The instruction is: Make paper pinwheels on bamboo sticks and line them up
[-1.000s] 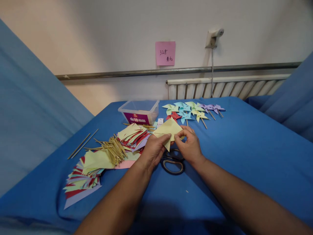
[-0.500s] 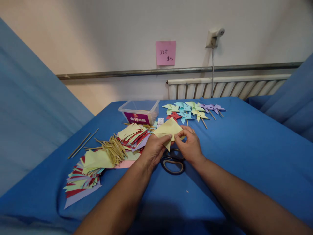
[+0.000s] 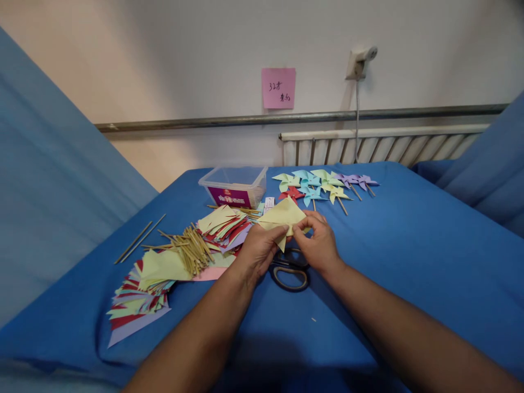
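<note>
A pale yellow sheet of paper (image 3: 283, 216) is held above the blue table (image 3: 409, 256), folded into a pointed shape. My left hand (image 3: 257, 251) pinches its lower left part and my right hand (image 3: 318, 243) pinches its right edge. Black-handled scissors (image 3: 290, 271) lie on the table just beneath both hands. To the left sit a bundle of thin wooden sticks (image 3: 191, 248) and a stack of coloured paper pieces (image 3: 224, 225).
Finished paper pinwheels (image 3: 323, 185) on sticks lie at the back of the table. A clear plastic box (image 3: 234, 185) stands behind the paper stacks. More cut coloured paper (image 3: 139, 292) lies at the near left, two loose sticks (image 3: 139, 238) beside it. A radiator (image 3: 380, 146) lines the wall.
</note>
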Demonstrator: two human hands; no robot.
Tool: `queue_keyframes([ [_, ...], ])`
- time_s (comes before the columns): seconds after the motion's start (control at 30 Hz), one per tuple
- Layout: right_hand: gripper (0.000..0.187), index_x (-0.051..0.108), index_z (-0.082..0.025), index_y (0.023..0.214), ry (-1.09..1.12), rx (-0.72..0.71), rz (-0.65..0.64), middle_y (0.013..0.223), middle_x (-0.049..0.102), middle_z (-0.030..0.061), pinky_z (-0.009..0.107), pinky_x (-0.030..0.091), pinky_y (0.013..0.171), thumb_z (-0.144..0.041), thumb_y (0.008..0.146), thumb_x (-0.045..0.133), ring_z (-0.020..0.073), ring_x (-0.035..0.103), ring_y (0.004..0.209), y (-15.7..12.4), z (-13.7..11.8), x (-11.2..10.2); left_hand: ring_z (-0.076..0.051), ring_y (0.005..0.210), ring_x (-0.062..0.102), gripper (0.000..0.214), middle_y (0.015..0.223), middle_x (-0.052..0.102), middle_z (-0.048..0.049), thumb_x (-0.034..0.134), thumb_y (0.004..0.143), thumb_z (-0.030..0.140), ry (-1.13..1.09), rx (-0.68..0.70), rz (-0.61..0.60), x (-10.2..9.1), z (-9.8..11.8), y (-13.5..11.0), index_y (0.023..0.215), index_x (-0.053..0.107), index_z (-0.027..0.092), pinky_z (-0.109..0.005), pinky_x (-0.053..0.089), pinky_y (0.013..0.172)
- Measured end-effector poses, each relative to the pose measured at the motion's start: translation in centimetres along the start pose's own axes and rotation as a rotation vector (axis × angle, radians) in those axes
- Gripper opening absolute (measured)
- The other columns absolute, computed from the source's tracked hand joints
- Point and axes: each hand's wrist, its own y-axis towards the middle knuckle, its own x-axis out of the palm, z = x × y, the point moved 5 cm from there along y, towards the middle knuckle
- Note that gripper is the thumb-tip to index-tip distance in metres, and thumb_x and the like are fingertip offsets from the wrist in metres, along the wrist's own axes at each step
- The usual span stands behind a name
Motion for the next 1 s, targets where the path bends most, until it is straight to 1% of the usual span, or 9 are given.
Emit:
queue_keyframes([
  [0.27,0.014,0.059,-0.024,0.066,0.011,0.021,-0.004,0.089,0.068,0.0058,0.043,0.044,0.095,-0.026,0.079,0.058,0.0262,0.062,0.104,0.0,0.2,0.1,-0.020,0.082,0.070,0.050,0.101,0.075,-0.0102,0.078,0.064,0.010,0.000,-0.006,0.006,-0.1,0.1,-0.1,0.113,0.069,0.011,-0.029,0.053,0.077],
  [0.4,0.014,0.058,-0.023,0.065,0.016,0.020,-0.002,0.089,0.068,0.0062,0.042,0.045,0.095,-0.026,0.079,0.058,0.0262,0.062,0.103,0.0,0.1,0.1,-0.022,0.088,0.070,0.053,0.102,0.075,-0.0103,0.079,0.062,0.010,-0.007,-0.001,0.008,0.0,0.1,-0.1,0.114,0.069,0.012,-0.030,0.053,0.080],
  [0.57,0.015,0.058,-0.023,0.065,0.019,0.019,-0.004,0.089,0.068,0.0058,0.041,0.045,0.094,-0.026,0.080,0.058,0.0254,0.063,0.103,0.0,0.1,0.1,-0.021,0.086,0.069,0.048,0.101,0.075,-0.0090,0.077,0.063,0.011,0.008,-0.004,0.025,0.1,0.1,0.0,0.110,0.070,0.012,-0.030,0.053,0.081],
  [0.67,0.014,0.057,-0.023,0.066,0.036,0.029,-0.023,0.091,0.068,0.0061,0.042,0.045,0.095,-0.028,0.080,0.058,0.0256,0.062,0.104,-0.1,0.2,0.3,-0.019,0.082,0.068,0.043,0.098,0.075,-0.0088,0.077,0.061,0.012,0.044,0.013,0.026,-0.1,0.2,0.1,0.104,0.071,0.011,-0.028,0.052,0.075],
  [0.73,0.008,0.060,-0.022,0.077,0.089,0.064,-0.020,0.101,0.068,0.0079,0.043,0.045,0.097,-0.030,0.079,0.061,0.0260,0.062,0.108,-0.1,0.5,0.3,-0.019,0.078,0.067,0.040,0.095,0.074,-0.0090,0.077,0.061,0.014,0.092,0.016,0.040,-0.5,0.3,0.1,0.100,0.072,0.011,-0.026,0.051,0.068],
  [0.77,0.014,0.061,-0.022,0.088,0.129,0.089,-0.013,0.108,0.067,0.0088,0.044,0.045,0.098,-0.030,0.078,0.064,0.0260,0.061,0.110,0.0,0.7,0.2,-0.018,0.076,0.066,0.040,0.094,0.074,-0.0088,0.077,0.061,0.015,0.122,0.015,0.051,-0.6,0.4,0.1,0.100,0.072,0.011,-0.026,0.050,0.065],
  [0.87,0.050,0.054,-0.022,0.118,0.247,0.170,0.020,0.124,0.062,0.0110,0.047,0.045,0.100,-0.033,0.073,0.071,0.0261,0.061,0.113,0.6,1.1,-0.5,-0.017,0.068,0.064,0.039,0.087,0.074,-0.0069,0.077,0.061,0.019,0.231,-0.011,0.085,-1.1,0.9,0.0,0.099,0.072,0.012,-0.026,0.049,0.061],
  [0.9,0.055,0.052,-0.022,0.122,0.272,0.189,0.032,0.128,0.061,0.0119,0.048,0.045,0.100,-0.035,0.073,0.073,0.0267,0.060,0.115,1.0,1.2,-0.9,-0.016,0.065,0.063,0.035,0.082,0.073,-0.0056,0.076,0.061,0.019,0.280,-0.024,0.095,-1.2,1.0,0.0,0.095,0.072,0.012,-0.026,0.049,0.060],
  [1.0,0.058,0.053,-0.022,0.121,0.322,0.212,0.056,0.129,0.061,0.0140,0.051,0.043,0.101,-0.040,0.071,0.076,0.0286,0.059,0.118,2.2,1.2,-2.4,-0.014,0.055,0.059,0.020,0.064,0.067,-0.0013,0.077,0.057,0.017,0.419,-0.052,0.125,-1.4,1.6,-0.3,0.076,0.070,0.013,-0.024,0.045,0.055],
])
